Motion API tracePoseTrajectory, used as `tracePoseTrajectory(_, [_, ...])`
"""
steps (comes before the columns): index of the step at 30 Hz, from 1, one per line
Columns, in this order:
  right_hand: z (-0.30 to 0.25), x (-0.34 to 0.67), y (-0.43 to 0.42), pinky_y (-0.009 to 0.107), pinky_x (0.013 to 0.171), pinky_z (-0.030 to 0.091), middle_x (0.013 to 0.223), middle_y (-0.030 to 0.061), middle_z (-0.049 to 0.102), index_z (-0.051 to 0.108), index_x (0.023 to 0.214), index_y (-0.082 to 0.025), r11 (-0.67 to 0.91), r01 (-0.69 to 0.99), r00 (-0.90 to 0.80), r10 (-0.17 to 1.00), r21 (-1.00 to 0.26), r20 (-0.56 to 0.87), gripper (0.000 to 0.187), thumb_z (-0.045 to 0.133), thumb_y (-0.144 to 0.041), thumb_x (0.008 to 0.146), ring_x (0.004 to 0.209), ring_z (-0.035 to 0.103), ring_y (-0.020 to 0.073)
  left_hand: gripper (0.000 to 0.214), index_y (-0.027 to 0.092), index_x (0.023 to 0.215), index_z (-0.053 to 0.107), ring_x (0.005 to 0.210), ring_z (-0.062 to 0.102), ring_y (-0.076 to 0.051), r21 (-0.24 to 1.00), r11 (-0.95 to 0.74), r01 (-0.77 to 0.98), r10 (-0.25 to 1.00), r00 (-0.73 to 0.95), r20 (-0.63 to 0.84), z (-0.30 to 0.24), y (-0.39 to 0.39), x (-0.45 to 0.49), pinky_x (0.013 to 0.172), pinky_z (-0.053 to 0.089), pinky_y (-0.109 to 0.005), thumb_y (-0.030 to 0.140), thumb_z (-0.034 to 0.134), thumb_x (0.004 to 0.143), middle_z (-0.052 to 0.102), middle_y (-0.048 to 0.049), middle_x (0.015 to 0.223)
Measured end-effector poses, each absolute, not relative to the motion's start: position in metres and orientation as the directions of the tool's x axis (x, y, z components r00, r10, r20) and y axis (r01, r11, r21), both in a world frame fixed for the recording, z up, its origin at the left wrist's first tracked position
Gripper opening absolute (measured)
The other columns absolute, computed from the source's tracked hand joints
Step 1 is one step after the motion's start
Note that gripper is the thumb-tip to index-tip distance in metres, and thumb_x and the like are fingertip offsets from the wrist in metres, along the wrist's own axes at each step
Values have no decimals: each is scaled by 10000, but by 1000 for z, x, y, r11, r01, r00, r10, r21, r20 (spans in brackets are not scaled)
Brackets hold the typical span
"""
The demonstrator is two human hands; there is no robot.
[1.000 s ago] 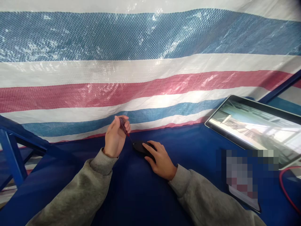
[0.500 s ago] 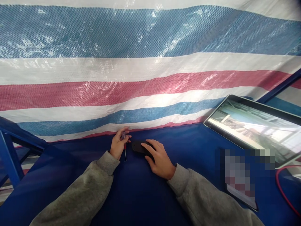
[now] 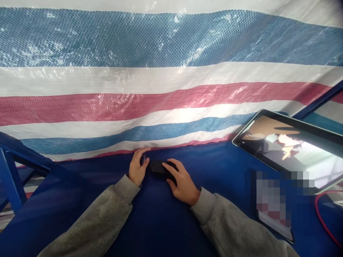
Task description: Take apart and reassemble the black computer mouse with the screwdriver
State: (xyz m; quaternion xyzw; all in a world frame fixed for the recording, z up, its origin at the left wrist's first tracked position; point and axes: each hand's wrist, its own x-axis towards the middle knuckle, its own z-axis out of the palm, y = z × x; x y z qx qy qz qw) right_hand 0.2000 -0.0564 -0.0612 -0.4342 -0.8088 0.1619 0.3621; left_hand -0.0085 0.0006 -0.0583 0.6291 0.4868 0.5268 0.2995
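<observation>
My left hand (image 3: 137,167) is closed around a small screwdriver (image 3: 144,158). Its handle shows between thumb and fingers, a bit of the thin shaft peeks out below the palm, and the rest is hidden. Just to the right, a black computer mouse (image 3: 156,166) lies on the blue table surface (image 3: 150,221). My right hand (image 3: 183,182) rests over the right part of the mouse, fingers curved on it and thumb along its near side. A narrow gap separates my left hand from the mouse.
A tablet-like screen (image 3: 284,142) playing a picture leans at the right. Nearer lies a phone-like device (image 3: 276,225), partly pixelated, beside a red cable (image 3: 321,210). Striped plastic sheeting (image 3: 160,78) hangs behind the table. A blue metal frame (image 3: 13,178) stands at the left.
My left hand has turned and shifted slightly right, and the screwdriver's red collar and most of its shaft are now hidden. The screen's picture differs. My right hand stays on the mouse.
</observation>
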Motion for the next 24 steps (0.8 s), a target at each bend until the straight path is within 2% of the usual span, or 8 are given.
tracePoseTrajectory(2, [-60,200,-56,536,1078,426,1389,132,464,485,1385,-241,572,575,-360,819,-584,447,627,560,-63,788,1314,439,290,224,237,1052,695,1197,538,-269,843,-406,352,901,2,433,-51,-5,-8,1097,347,-454,283,579,865,621,-88,1201])
tracePoseTrajectory(8, [-56,202,-55,480,1053,463,1311,119,571,518,1339,-219,553,514,-340,833,-655,437,456,566,-210,885,1220,546,263,230,260,1050,712,1059,628,-285,681,-589,435,806,380,454,-43,-15,-15,1011,412,-456,318,618,849,709,-88,1082])
tracePoseTrajectory(12, [-55,202,-53,424,1001,503,1216,99,627,528,1303,-221,527,454,-256,849,-718,461,351,489,-245,955,1125,603,227,344,268,1156,657,1107,612,-301,657,-584,477,810,393,435,-46,-16,-17,1014,415,-468,343,661,819,695,-90,1136])
tracePoseTrajectory(17, [-56,201,-50,417,1018,491,1211,100,589,566,1263,-225,481,510,-146,866,-713,479,312,442,-247,978,1126,587,223,518,291,1241,608,1161,571,-318,621,-585,522,807,457,375,-52,-15,-16,1007,412,-466,418,734,755,627,-88,1248])
tracePoseTrajectory(21, [-59,201,-51,425,1045,465,1273,115,530,546,1306,-218,470,542,-155,871,-697,466,357,464,-245,960,1176,545,234,614,282,1292,569,1169,556,-338,525,-620,583,782,510,359,-55,-12,-17,1026,382,-501,464,745,733,614,-110,1263])
tracePoseTrajectory(24, [-61,201,-52,482,1047,447,1308,135,514,501,1361,-198,486,576,-225,867,-658,444,471,556,-262,898,1204,514,277,606,250,1260,585,1135,570,-336,465,-632,620,774,542,329,-53,-10,-18,1029,378,-524,512,728,733,638,-117,1212])
